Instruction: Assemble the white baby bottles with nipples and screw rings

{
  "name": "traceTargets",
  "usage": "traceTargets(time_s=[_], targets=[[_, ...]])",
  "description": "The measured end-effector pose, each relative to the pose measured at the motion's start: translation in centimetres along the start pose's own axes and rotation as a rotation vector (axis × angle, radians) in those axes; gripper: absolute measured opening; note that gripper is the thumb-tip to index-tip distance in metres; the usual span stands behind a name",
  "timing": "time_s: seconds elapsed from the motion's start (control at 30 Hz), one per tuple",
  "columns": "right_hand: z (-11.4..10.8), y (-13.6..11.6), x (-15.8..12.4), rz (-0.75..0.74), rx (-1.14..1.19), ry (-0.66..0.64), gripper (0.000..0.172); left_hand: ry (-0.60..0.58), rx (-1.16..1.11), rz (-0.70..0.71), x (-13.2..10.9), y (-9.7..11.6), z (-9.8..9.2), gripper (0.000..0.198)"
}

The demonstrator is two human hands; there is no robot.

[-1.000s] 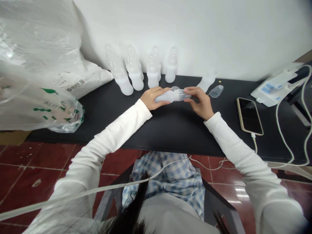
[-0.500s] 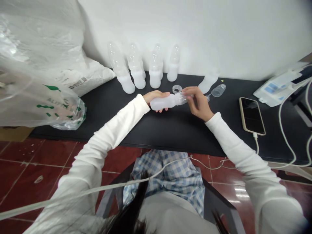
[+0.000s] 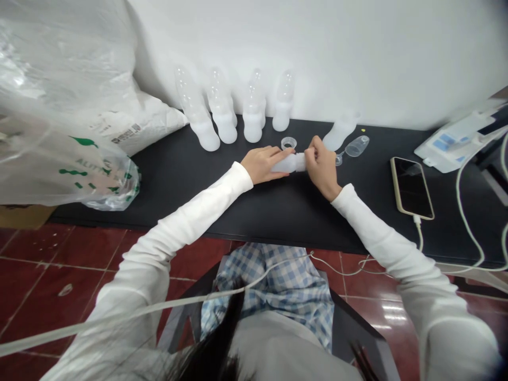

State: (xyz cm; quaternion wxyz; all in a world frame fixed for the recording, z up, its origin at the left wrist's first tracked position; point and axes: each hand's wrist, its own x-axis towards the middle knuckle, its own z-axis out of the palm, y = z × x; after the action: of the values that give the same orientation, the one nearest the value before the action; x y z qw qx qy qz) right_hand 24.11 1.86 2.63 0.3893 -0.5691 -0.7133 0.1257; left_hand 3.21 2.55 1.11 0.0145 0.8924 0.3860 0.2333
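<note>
While the left grip (image 3: 262,163) encloses a white bottle (image 3: 283,164), the right grip (image 3: 322,166) is curled tightly around its top end.

Your sleeves (image 3: 202,203) are plain white, the cloth (image 3: 273,283) over your lap blue-and-white checked, the bottle (image 3: 283,164) you hold milky white, the tabletop (image 3: 238,217) black, the floor tiles (image 3: 26,296) dark red with pale lines, the bag (image 3: 113,182) printed green.

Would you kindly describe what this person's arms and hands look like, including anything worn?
Long, plain white sleeves, creased along the forearms, reach the wrists. The left hand and right hand wear no gloves. A pale cable passes in front of the left sleeve.
</note>
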Motion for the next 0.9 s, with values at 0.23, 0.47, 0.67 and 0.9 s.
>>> traceTargets(time_s=[0.23, 0.47, 0.67, 0.9], targets=[[-0.3, -0.1, 0.2, 0.297, 0.154, -0.215, 0.035, 0.077, 0.296, 0.212, 0.5, -1.0, 0.7, 0.050], [-0.5, 3.4, 1.1, -0.496, 0.134, -0.162, 0.051, 0.018, -0.216, -0.100, 0.0, -1.5, -0.7, 0.068], [-0.3, 3.0, 0.8, -0.508, -0.025, -0.049, 0.047, 0.022, -0.365, -0.122, -0.3, 0.0, -0.8, 0.066], [0.1, 0.9, 0.2, -0.220, 0.072, 0.100, 0.055, 0.067, -0.039, -0.065, 0.0, 1.4, -0.8, 0.059]])
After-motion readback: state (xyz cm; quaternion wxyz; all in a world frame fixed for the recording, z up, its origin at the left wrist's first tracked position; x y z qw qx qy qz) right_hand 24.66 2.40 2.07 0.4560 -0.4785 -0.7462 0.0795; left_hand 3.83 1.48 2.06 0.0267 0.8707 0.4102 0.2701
